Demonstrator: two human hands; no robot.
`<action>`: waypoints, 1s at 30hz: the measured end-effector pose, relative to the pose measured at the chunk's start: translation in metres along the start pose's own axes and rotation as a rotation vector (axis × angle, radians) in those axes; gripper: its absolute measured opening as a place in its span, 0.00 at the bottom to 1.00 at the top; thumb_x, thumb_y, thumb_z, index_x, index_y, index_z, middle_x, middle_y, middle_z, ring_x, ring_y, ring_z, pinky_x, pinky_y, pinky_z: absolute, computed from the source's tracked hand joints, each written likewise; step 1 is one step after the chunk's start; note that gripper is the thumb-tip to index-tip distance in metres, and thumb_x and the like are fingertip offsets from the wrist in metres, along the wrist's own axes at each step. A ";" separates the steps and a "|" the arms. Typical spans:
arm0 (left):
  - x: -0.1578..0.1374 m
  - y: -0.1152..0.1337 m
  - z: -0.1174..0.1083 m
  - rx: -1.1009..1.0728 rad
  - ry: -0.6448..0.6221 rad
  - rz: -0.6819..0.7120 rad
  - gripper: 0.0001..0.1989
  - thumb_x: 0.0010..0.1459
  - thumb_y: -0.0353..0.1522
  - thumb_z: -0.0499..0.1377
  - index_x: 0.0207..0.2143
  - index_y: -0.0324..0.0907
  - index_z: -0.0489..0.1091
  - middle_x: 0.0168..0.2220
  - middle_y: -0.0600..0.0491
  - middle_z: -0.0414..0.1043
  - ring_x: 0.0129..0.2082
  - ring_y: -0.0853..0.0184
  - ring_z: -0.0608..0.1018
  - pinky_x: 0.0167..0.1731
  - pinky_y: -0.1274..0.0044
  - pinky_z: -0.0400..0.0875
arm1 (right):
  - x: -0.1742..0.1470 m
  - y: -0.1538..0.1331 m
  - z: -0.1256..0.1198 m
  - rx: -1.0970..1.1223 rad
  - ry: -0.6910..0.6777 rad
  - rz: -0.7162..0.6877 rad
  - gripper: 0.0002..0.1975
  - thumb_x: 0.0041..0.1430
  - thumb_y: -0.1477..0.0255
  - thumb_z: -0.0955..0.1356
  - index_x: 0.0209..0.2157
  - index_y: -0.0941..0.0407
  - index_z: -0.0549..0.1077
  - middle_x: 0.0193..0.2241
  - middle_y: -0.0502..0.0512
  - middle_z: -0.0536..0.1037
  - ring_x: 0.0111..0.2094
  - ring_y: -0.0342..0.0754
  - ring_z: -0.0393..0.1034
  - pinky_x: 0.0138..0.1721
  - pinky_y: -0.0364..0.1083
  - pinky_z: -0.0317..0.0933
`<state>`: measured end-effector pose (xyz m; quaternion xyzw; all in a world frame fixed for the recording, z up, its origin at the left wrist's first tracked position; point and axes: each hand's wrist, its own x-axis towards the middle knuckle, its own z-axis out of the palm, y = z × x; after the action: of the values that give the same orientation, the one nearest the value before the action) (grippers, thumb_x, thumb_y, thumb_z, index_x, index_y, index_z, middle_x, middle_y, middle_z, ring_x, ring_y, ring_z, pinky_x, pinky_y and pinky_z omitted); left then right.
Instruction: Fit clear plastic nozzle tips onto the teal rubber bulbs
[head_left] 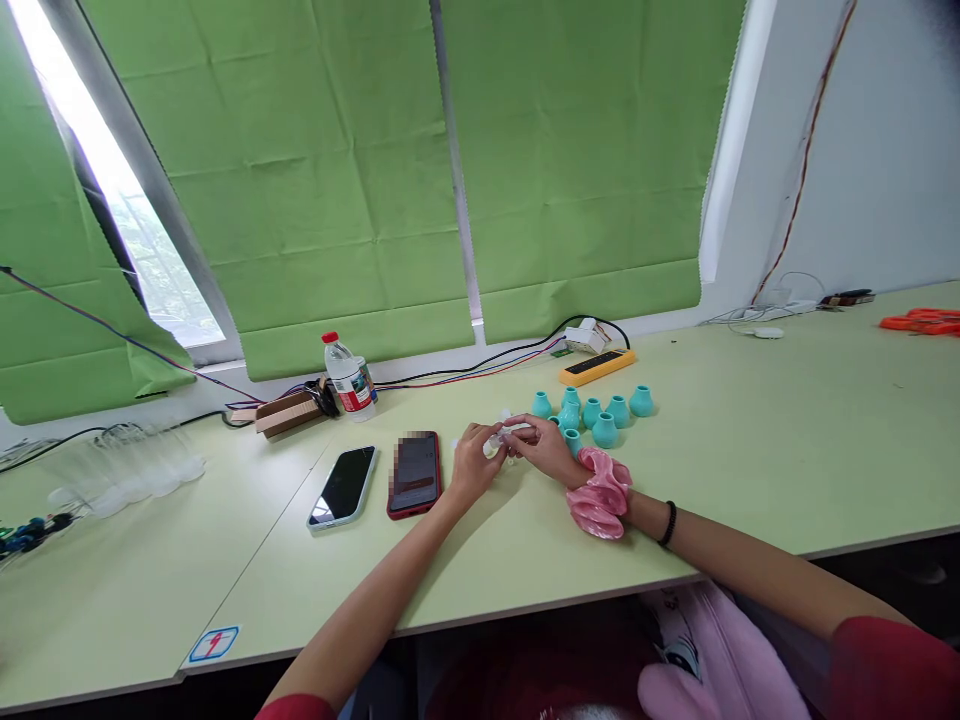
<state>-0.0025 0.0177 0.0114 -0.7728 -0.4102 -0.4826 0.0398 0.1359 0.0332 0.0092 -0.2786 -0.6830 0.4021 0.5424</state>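
Note:
Above the middle of the pale green table, my left hand (474, 462) and my right hand (541, 446) meet. Both have their fingers closed on a small translucent white piece (495, 442), whose exact kind I cannot make out. More whitish bits show just behind and under the fingers, partly hidden. Close behind my right hand stand several turquoise vase-shaped pieces (604, 430), each with a narrow neck. A pink scrunchie (600, 494) and a dark bracelet (668, 523) are on my right arm.
Left of my hands lie a red-cased phone (415, 474) and a light-cased phone (343, 488). Behind are a water bottle (349, 380), a small cardboard box (286, 413), cables and a yellow power strip (597, 367). Clear plastic tubes (127, 475) lie far left; orange scissors (922, 321) far right.

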 end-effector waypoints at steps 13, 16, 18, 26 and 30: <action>0.001 0.002 -0.004 0.074 -0.060 0.042 0.10 0.46 0.25 0.55 0.35 0.39 0.65 0.31 0.50 0.67 0.33 0.67 0.69 0.30 0.77 0.65 | -0.002 -0.002 0.001 -0.010 -0.021 -0.003 0.14 0.47 0.67 0.65 0.35 0.59 0.65 0.23 0.53 0.73 0.20 0.41 0.67 0.23 0.41 0.63; 0.001 0.002 -0.005 0.112 -0.091 0.085 0.10 0.47 0.26 0.55 0.35 0.39 0.64 0.31 0.51 0.68 0.34 0.66 0.68 0.30 0.76 0.64 | -0.003 -0.002 0.001 -0.019 -0.023 0.006 0.14 0.46 0.67 0.65 0.35 0.59 0.65 0.23 0.52 0.74 0.20 0.41 0.67 0.23 0.41 0.64; 0.001 0.002 -0.006 0.138 -0.108 0.117 0.09 0.47 0.26 0.55 0.35 0.39 0.64 0.31 0.51 0.68 0.34 0.65 0.67 0.30 0.76 0.64 | -0.003 -0.003 0.001 -0.023 -0.025 0.008 0.14 0.46 0.67 0.65 0.35 0.59 0.65 0.23 0.52 0.74 0.20 0.41 0.67 0.23 0.42 0.64; 0.002 -0.001 -0.008 0.181 -0.120 0.207 0.08 0.49 0.28 0.54 0.35 0.38 0.64 0.29 0.49 0.68 0.32 0.65 0.67 0.27 0.76 0.64 | -0.004 -0.001 0.002 -0.044 -0.027 -0.007 0.15 0.46 0.66 0.65 0.35 0.60 0.65 0.20 0.51 0.72 0.19 0.41 0.66 0.23 0.41 0.64; 0.001 -0.001 -0.006 0.165 -0.086 0.189 0.10 0.49 0.28 0.54 0.37 0.39 0.65 0.28 0.49 0.69 0.32 0.66 0.68 0.28 0.76 0.65 | -0.003 -0.005 0.002 -0.113 -0.021 -0.025 0.15 0.47 0.66 0.64 0.36 0.60 0.66 0.21 0.52 0.73 0.20 0.43 0.67 0.23 0.42 0.64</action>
<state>-0.0069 0.0165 0.0151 -0.8222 -0.3751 -0.4076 0.1310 0.1350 0.0271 0.0119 -0.2962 -0.7137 0.3589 0.5236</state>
